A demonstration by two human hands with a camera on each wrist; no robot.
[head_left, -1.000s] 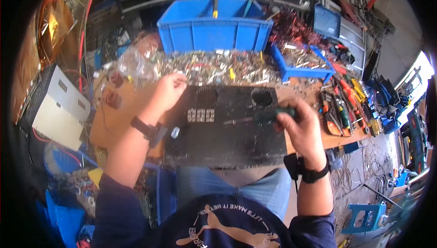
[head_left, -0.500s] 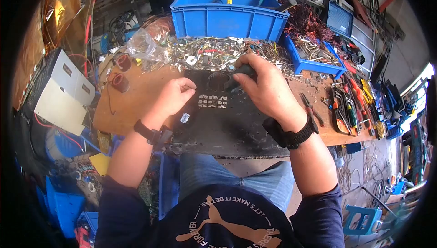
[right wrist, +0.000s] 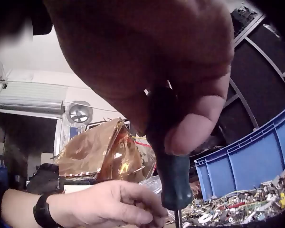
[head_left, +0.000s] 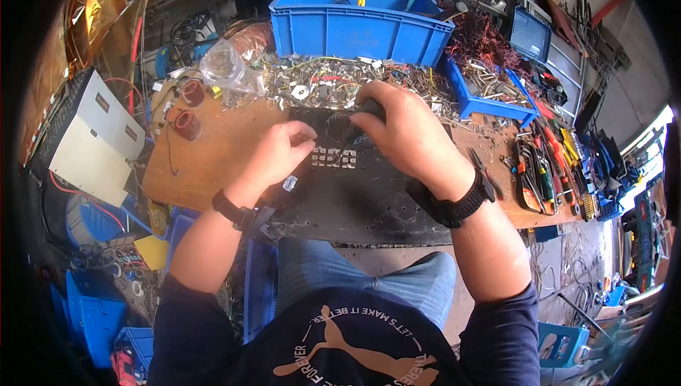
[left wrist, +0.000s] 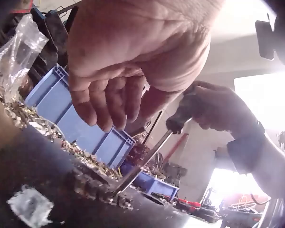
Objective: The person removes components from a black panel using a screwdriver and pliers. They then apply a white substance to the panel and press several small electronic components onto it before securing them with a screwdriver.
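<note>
My right hand [head_left: 411,134] grips the dark green handle of a screwdriver [right wrist: 175,178]. Its metal shaft slants down in the left wrist view, its tip right at a small block with rows of metal squares [head_left: 333,158]. That block lies on a black panel [head_left: 347,209] with round holes in front of my lap. Just left of the block hovers my left hand [head_left: 275,153], fingers loosely bent and nothing seen between them. Below that hand, a small pale translucent piece [head_left: 290,183] lies on the panel.
Behind the panel, small scrap parts [head_left: 330,85] are heaped before a big blue bin [head_left: 362,31]. A smaller blue tray [head_left: 489,106] of metal pieces stands to the right. Pliers [head_left: 486,172] and many hand tools [head_left: 546,166] line the right side; two reddish coils [head_left: 187,125] sit left.
My right hand has brought the screwdriver from the panel's right side to the block, turning it tip down. The left hand has moved slightly closer to the block. The head view has shifted.
</note>
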